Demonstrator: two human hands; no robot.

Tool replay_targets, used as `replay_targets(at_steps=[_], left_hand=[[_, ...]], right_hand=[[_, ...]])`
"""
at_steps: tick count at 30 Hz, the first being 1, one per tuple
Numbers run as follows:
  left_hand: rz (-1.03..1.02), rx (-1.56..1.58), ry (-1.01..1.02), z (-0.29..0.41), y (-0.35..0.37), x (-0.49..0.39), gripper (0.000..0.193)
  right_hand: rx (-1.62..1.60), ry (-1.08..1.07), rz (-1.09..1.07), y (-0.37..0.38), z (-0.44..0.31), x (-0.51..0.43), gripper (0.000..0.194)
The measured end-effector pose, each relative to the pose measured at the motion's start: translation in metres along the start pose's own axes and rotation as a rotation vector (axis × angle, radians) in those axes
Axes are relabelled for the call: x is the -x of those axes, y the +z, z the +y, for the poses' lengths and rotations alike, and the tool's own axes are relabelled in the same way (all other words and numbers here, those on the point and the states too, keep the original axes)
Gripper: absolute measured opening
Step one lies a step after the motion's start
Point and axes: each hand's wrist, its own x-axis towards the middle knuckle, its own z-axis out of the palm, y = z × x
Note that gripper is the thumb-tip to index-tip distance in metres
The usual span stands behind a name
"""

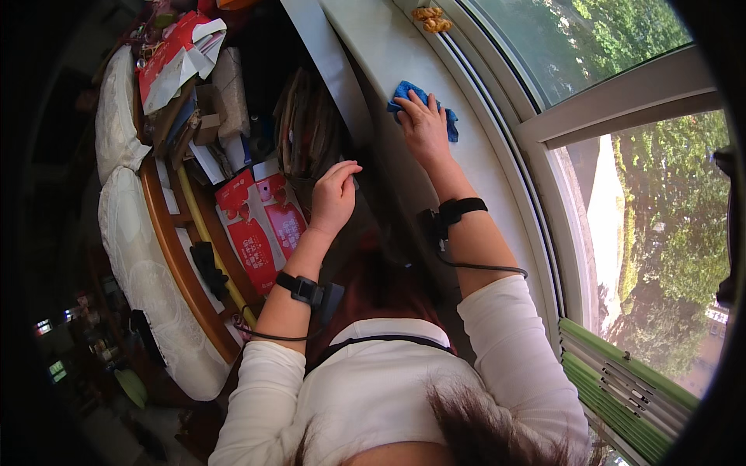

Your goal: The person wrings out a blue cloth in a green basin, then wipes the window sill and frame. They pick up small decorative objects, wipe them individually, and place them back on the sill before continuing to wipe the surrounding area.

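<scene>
My right hand (427, 129) presses a crumpled blue cloth (408, 92) flat against the pale windowsill (495, 175), its fingers spread over the cloth. Parts of the cloth stick out at both sides of the hand. My left hand (336, 193) hangs in the air left of the sill, above the dark gap beside the piled boxes. Its fingers are loosely bent and together, and I cannot tell whether anything lies in the palm. Both forearms wear black straps with a device and a cable.
Knotted golden-brown objects (432, 20) lie by the window frame (618, 81) at the sill's far end. Red printed cartons (250, 233), stacked folded cardboard (306, 128) and a black glove (208, 269) are at left, beside a wood-framed sofa with white covers (140, 262). A green blind (618, 378) is at lower right.
</scene>
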Motion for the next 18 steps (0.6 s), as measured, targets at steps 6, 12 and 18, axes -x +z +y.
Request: replay_targets(at_steps=[6, 12, 18], left_hand=[[0.041, 0.019, 0.041, -0.001, 0.012, -0.019, 0.021], [-0.045, 0.166, 0.249, 0.069, 0.089, -0.043, 0.022], [-0.372, 0.352, 0.462, 0.155, 0.186, 0.005, 0.023]], right_hand=[[0.154, -0.015, -0.011, -0.013, -0.014, 0.044, 0.034], [0.309, 0.030, -0.083, -0.066, -0.004, 0.167, 0.040], [0.115, 0.237, 0.042, -0.117, 0.007, 0.302, 0.037]])
